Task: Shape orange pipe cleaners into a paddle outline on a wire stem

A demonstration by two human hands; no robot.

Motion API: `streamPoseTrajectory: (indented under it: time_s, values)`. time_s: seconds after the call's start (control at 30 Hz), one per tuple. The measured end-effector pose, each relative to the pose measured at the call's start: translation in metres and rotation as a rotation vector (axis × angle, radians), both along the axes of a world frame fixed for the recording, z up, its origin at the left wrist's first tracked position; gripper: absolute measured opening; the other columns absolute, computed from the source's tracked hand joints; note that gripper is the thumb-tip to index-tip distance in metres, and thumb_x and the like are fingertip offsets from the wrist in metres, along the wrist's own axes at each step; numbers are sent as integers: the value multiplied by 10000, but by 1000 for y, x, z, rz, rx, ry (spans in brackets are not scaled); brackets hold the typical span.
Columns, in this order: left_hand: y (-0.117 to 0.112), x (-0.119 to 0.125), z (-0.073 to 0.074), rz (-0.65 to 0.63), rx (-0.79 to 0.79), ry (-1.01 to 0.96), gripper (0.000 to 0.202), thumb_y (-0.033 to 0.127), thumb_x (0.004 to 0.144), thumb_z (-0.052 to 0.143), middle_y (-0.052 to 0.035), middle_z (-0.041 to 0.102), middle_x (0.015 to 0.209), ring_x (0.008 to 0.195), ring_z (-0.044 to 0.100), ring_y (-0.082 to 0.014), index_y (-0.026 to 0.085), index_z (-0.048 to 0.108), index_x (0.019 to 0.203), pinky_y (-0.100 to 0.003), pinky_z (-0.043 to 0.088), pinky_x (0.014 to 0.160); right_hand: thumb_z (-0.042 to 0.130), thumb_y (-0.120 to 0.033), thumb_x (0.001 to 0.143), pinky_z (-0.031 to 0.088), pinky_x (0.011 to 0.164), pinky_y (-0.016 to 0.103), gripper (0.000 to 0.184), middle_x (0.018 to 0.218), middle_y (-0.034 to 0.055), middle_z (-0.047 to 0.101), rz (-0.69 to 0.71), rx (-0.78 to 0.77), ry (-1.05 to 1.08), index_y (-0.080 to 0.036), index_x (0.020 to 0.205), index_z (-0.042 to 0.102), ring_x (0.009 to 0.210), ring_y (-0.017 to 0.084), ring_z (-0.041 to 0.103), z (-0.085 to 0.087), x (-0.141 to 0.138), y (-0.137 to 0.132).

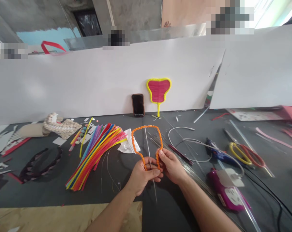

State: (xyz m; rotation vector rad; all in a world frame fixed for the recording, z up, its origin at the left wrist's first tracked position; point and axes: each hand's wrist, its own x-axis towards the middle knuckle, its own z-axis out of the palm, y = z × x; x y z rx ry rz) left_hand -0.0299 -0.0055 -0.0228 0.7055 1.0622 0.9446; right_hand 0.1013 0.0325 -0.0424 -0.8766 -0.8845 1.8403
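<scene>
An orange twisted loop [147,126], bent into a rounded outline, stands upright between my hands above the dark table. A thin, straight metal wire [148,145] runs down its middle and past my fingers. My left hand [146,174] is closed around the lower left of the loop, its thumb pressed on the wire. My right hand [171,164] pinches the loop's lower right side between thumb and fingers. Against the white board behind leans a fan-shaped piece [159,90] with a yellow rim, yellow handle and dark pink filling. A phone [138,105] is propped beside it.
Left of my hands lies a bundle of coloured strips [95,154], with a dark braided band [41,164] farther left. To the right are loose wires [194,177], a blue glue gun [216,151], scissors [247,154] and a magenta power strip [229,190]. A white board [87,83] bounds the back.
</scene>
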Motion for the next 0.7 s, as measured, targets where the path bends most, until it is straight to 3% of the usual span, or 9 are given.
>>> streamPoseTrajectory:
  time_s: [0.27,0.5,0.7]
  values:
    - [-1,-3,3,-25,-48,-55,340,222,592,800,-49,700,714,606,669,-160,143,573,832,-220,510,517,672,-423,735,323,475,206,276,646,-48,456,55,133,-44,-191,857,585,515,77,388,2,7,5]
    - [-2,-2,5,-25,-82,-125,346,194,604,791,-40,700,718,601,667,-145,150,561,859,-202,507,504,561,-456,815,321,489,216,250,622,-52,409,-50,274,-210,-209,829,522,525,92,358,-2,-2,-1]
    - [-1,3,7,-17,-67,-122,355,183,598,796,-30,694,693,592,663,-140,143,560,860,-208,520,509,522,-473,833,356,526,221,268,687,-40,423,-136,266,-204,-208,834,484,560,93,376,-4,-8,-5]
